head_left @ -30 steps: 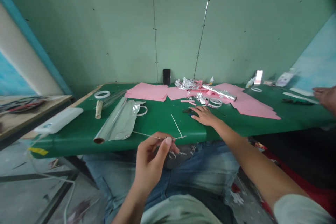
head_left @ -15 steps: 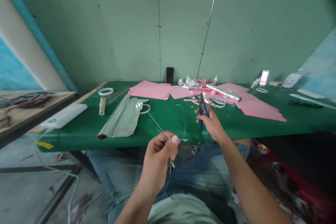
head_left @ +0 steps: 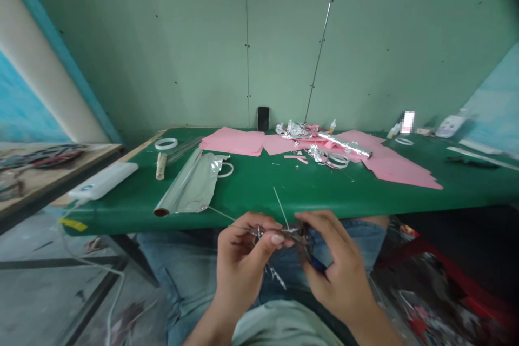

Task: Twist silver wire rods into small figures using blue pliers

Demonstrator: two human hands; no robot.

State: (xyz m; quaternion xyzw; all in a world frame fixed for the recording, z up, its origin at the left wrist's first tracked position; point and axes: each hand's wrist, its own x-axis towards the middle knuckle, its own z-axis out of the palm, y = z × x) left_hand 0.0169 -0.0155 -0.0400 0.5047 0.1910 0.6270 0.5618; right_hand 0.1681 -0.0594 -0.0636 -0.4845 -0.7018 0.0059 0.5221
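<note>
My left hand (head_left: 247, 259) pinches a bundle of thin twisted wire (head_left: 278, 278) between thumb and fingers. One straight wire end points up toward the table and another sticks out to the left. In my right hand (head_left: 338, 262) are pliers with blue handles (head_left: 318, 265), their jaws at the wire beside my left fingertips. Whether the jaws are closed on the wire I cannot tell. Both hands are above my lap, just in front of the table edge.
On the green table (head_left: 251, 189) lie a foil roll (head_left: 190, 184), pink paper sheets (head_left: 233, 141), crumpled foil (head_left: 295, 130) and white tape rings (head_left: 337, 160). A white power bank (head_left: 103, 181) is at the left edge. A black phone (head_left: 263, 118) leans on the wall.
My right hand has brought the pliers from above the table down to the wire in my left hand. The wire bundle has turned, and my left hand has shifted slightly.
</note>
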